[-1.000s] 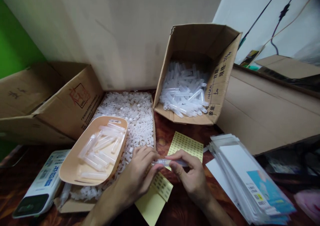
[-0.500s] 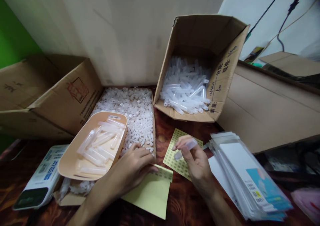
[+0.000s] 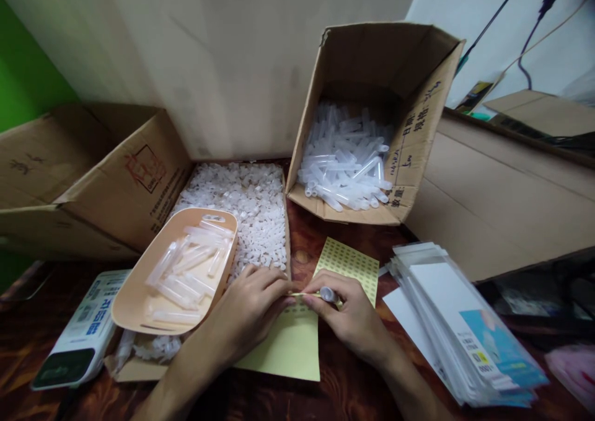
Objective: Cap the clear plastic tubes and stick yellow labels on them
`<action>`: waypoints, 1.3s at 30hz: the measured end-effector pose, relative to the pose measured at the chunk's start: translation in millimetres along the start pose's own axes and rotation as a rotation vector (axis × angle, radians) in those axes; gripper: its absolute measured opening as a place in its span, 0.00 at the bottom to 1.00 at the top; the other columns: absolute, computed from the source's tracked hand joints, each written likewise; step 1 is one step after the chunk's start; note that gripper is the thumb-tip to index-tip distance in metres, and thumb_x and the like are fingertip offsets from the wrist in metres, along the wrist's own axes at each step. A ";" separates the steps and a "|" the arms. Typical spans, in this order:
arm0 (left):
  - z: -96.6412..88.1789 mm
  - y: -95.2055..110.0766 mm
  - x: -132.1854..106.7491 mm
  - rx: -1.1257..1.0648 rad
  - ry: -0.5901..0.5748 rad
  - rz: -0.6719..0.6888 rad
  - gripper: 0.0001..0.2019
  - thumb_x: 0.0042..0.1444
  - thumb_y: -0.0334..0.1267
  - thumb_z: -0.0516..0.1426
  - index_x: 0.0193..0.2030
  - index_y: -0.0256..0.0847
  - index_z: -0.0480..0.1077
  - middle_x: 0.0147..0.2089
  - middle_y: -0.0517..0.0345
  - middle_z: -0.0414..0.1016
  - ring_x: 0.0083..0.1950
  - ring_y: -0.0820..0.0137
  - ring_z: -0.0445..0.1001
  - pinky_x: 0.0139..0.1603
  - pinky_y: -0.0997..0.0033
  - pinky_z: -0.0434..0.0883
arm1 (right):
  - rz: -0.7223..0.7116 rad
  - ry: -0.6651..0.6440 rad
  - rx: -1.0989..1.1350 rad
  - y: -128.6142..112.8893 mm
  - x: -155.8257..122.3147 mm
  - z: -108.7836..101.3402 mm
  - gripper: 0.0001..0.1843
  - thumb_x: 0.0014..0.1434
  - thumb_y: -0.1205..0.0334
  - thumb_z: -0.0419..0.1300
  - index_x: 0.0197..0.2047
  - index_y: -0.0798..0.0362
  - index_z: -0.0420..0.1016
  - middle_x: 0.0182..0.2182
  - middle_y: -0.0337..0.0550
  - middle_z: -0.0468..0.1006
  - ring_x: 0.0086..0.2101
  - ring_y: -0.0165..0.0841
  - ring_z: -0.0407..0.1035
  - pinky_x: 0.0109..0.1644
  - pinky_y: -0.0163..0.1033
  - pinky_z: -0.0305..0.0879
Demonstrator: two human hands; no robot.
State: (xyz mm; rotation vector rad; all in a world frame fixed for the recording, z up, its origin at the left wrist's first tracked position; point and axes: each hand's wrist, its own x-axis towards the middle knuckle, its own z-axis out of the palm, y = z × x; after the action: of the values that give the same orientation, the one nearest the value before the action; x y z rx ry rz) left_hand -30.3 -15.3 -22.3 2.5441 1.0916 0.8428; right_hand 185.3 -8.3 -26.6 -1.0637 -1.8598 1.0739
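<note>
Right at the centre, the left hand (image 3: 260, 297) has thumb and forefinger nipped narrow on the top edge of a yellow sticker sheet (image 3: 295, 350), and the right hand (image 3: 351, 306) meets it there, fingertips pinched at that same edge, a translucent tube (image 3: 328, 294) lodged between its fingers with one end facing up at us: tucked there, I'd judge, so the fingertips stay free for fine work without putting the tube down. The sheet spreads below the fingers, over the bench (image 3: 302, 253); a second, dotted sheet (image 3: 351, 261) lies just beyond the right hand, close enough for a spare. Left of the fingers, a peach tray (image 3: 127, 303) of tubes sits on a shallow carton (image 3: 287, 235) of small white pieces, seemingly stacked to save room. Ahead and right, a big cardboard box (image 3: 367, 55) is tipped mouth-forward, presumably for easy reach, and here's readable print: 日期, 规格 and 数量, meaning date, specification and quantity, with scrawled handwriting beside. Right of the hands, a stack of clear packets (image 3: 446, 309) shows a blue panel, its lettering too small. Far left, blue characters on a white device (image 3: 88, 322) and a red stamp on another box (image 3: 111, 179) beat me.
</note>
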 end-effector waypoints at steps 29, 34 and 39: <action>7.9 6.5 -1.3 -0.136 0.092 -0.053 0.07 0.66 0.26 0.54 0.46 0.41 0.67 0.43 0.55 0.75 0.46 0.65 0.74 0.47 0.65 0.72 | -0.137 0.019 -0.100 3.0 -3.5 1.1 0.04 0.66 0.66 0.62 0.40 0.53 0.79 0.34 0.41 0.81 0.35 0.33 0.73 0.39 0.36 0.65; 2.5 7.2 0.2 -0.077 0.044 -0.032 0.05 0.67 0.28 0.53 0.42 0.41 0.67 0.41 0.55 0.75 0.43 0.64 0.73 0.43 0.64 0.71 | -0.126 -0.010 -0.101 1.2 -4.6 0.5 0.04 0.66 0.66 0.62 0.39 0.53 0.80 0.33 0.42 0.80 0.34 0.34 0.73 0.39 0.37 0.66; 0.2 6.6 0.6 -0.086 0.026 -0.012 0.05 0.68 0.28 0.53 0.43 0.41 0.67 0.42 0.54 0.75 0.43 0.64 0.73 0.43 0.65 0.71 | -0.133 -0.022 -0.112 -0.9 -4.0 -0.2 0.05 0.66 0.66 0.61 0.39 0.53 0.80 0.32 0.42 0.80 0.34 0.35 0.73 0.38 0.37 0.65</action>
State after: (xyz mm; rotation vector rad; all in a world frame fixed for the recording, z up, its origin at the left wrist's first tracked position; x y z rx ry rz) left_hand -26.0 -19.4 -19.4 2.4610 1.0531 0.9019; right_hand 186.8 -12.1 -26.4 -0.9792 -1.9985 0.9177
